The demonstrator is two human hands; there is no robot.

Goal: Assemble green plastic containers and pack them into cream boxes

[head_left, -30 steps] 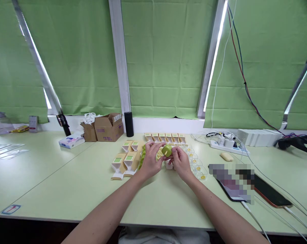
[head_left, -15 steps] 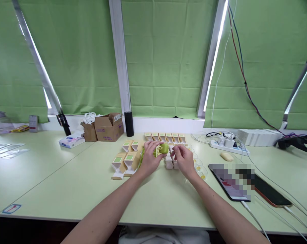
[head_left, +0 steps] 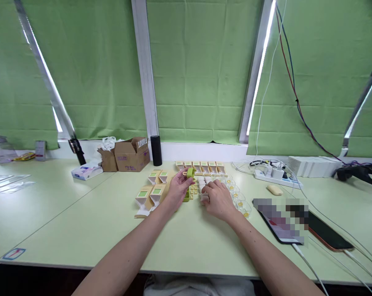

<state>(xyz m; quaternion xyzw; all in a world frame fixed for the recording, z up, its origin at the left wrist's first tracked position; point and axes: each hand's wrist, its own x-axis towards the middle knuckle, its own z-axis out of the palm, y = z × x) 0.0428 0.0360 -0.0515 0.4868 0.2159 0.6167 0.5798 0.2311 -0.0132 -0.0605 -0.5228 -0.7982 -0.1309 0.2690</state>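
Note:
My left hand (head_left: pixel 179 190) is closed on a small lime-green case (head_left: pixel 190 172) with a pale loop at its side, raised above the table; its lid looks swung open. My right hand (head_left: pixel 218 199) reaches down over small white blocks (head_left: pixel 202 181), its fingers bent onto them. Its fingertips are partly hidden, and what they pinch is unclear. Between the hands lie small yellow pieces (head_left: pixel 193 190) in rows. Another green case (head_left: pixel 186 196) sits partly behind my left hand. Clear cups with yellow centres (head_left: pixel 240 203) line the area right of my right hand.
Open cardboard boxes with green labels (head_left: pixel 157 191) stand left, with another row of small boxes (head_left: pixel 204 168) behind. Two phones (head_left: pixel 330 232) with cables lie right, near a cream case (head_left: pixel 275 190) and a power strip (head_left: pixel 278 176). A brown carton (head_left: pixel 132 156) stands back left.
My left hand has tilted the green case, which now looks open, and moved it slightly left and up. My right hand has left the case and dropped onto the white blocks.

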